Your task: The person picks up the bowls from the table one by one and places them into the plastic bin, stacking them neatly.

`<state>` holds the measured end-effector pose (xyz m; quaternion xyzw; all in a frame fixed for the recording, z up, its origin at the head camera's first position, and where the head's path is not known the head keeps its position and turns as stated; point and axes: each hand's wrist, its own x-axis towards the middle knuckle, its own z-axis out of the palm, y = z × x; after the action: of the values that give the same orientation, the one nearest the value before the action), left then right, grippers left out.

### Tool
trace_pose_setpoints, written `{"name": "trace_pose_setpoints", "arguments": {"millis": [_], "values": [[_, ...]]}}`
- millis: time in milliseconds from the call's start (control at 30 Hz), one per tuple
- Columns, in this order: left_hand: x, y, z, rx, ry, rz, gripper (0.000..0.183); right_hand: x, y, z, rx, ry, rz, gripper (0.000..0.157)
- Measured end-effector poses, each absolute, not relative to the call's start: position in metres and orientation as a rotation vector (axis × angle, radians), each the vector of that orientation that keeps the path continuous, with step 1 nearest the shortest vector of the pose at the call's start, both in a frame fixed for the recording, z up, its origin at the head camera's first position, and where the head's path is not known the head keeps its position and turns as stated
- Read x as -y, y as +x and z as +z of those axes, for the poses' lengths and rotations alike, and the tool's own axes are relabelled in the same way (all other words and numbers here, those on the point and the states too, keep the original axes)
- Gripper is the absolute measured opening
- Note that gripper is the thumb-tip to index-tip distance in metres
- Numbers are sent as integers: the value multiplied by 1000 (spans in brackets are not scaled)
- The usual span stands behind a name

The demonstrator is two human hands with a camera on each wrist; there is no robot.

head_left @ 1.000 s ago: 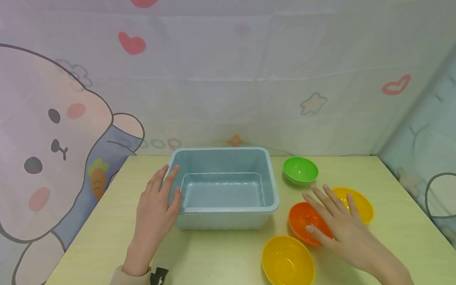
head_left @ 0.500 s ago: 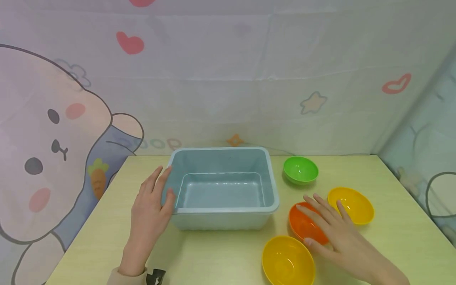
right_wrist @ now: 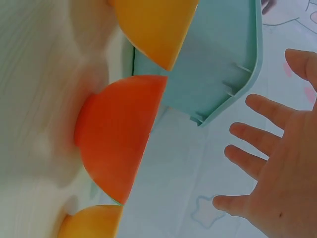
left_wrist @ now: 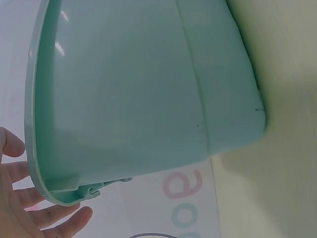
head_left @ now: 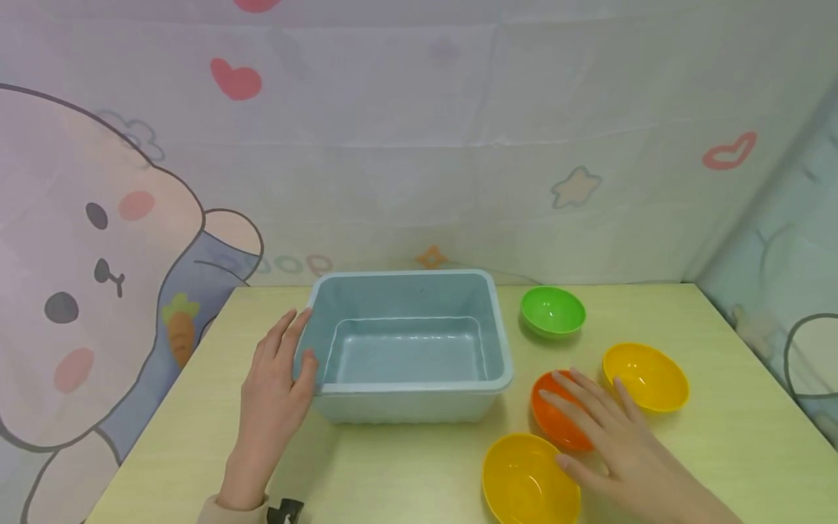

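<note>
A light blue-green plastic basin (head_left: 406, 404) stands on the table. At its left rim is my left hand (head_left: 275, 389), fingers spread and relaxed; in the left wrist view, that hand's fingertips lie right by the rim. My right hand (head_left: 622, 444) hangs over the orange bowl (head_left: 556, 418) with its fingers spread and nothing in them, partly hiding the bowl. In the right wrist view, a gap shows between the palm and the orange bowl (right_wrist: 116, 139). The near yellow bowl (head_left: 527, 484) sits by the right thumb, and another yellow bowl (head_left: 655, 378) lies beyond the fingers.
A green bowl (head_left: 553, 313) rests at the back of the pale wooden table (head_left: 393, 473), right of the basin. Behind the table hangs a printed cloth (head_left: 406, 145) with hearts and a cartoon bear, and another cloth closes off the right side.
My right hand has moved left and toward me, further over the orange bowl. My left hand has drawn back slightly left from over the basin's rim. The bowls and basin have stayed put.
</note>
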<state>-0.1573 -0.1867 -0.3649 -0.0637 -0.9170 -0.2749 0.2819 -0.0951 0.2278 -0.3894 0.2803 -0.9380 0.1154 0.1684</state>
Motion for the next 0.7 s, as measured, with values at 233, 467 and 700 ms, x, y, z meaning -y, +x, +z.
{"name": "trace_pose_setpoints", "arguments": {"millis": [233, 467, 700], "values": [[190, -157, -367, 2474, -151, -756, 50, -224, -93, -392, 2619, 848, 242, 73], [193, -157, -368, 2481, -139, -800, 48, -220, -92, -395, 2631, 866, 238, 70], [196, -159, -371, 2487, -141, -842, 47, -218, -91, -396, 2630, 879, 238, 67]]}}
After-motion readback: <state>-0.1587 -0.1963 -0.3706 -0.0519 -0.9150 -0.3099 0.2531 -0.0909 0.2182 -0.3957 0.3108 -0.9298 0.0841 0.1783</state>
